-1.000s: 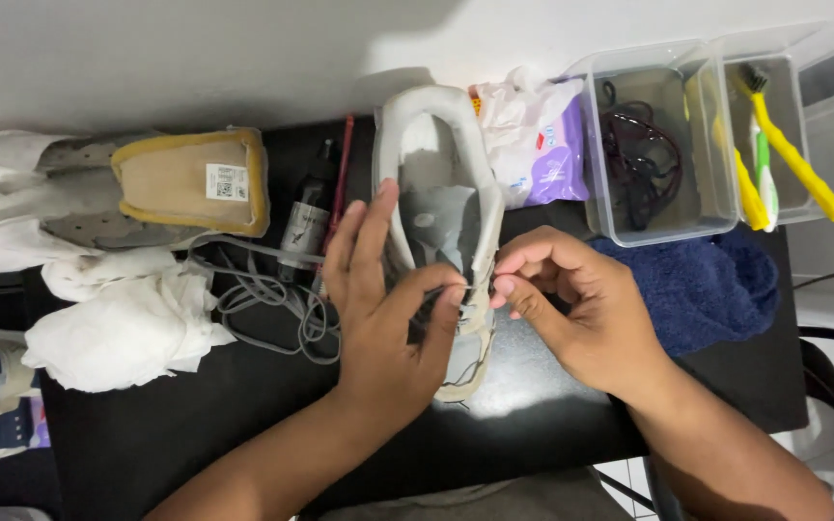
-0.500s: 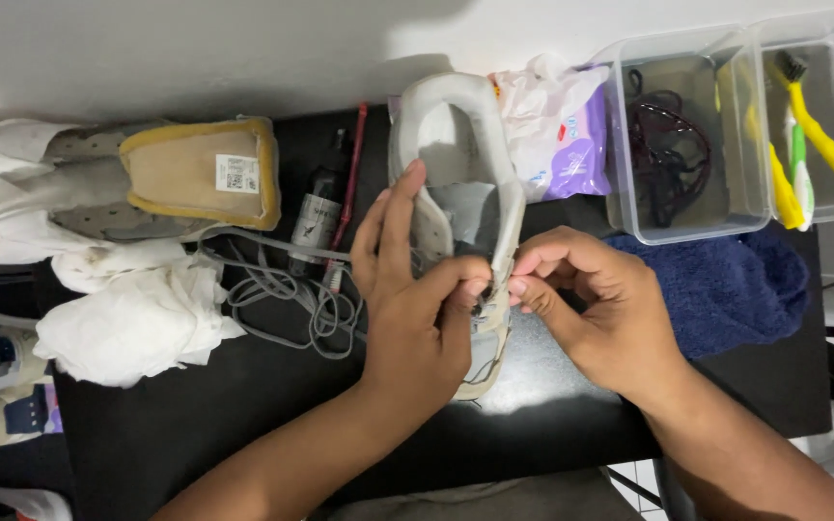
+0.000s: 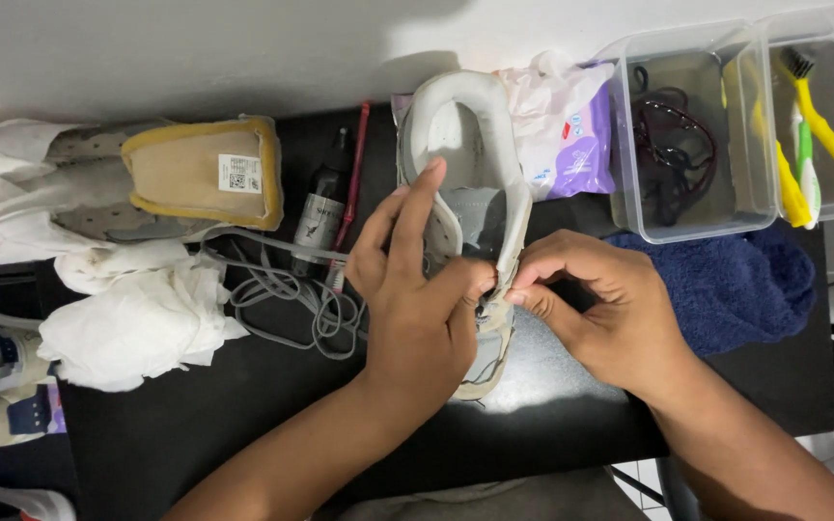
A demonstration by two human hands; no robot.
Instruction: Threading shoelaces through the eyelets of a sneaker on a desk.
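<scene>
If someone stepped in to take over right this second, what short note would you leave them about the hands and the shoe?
Left hand: lies over the pale shoe, fingers spread on its tongue, steadying it.
Right hand: fingertips pinch at the shoe's right edge by the eyelets; what they pinch is too small to tell.
Shoe: on the black table, opening away from the person.
Loose grey laces lie in a heap left of the shoe.
Done: laces look out of the shoe.
Left: the work at the eyelets is unfinished.

Left hand point(image 3: 417, 318): reached in from 7 o'clock, index and middle fingers stretched toward 12, thumb pinching at 3.
Right hand point(image 3: 605, 314): entered from 5 o'clock, fingers curled, fingertips pinching toward 9, meeting the left thumb.
</scene>
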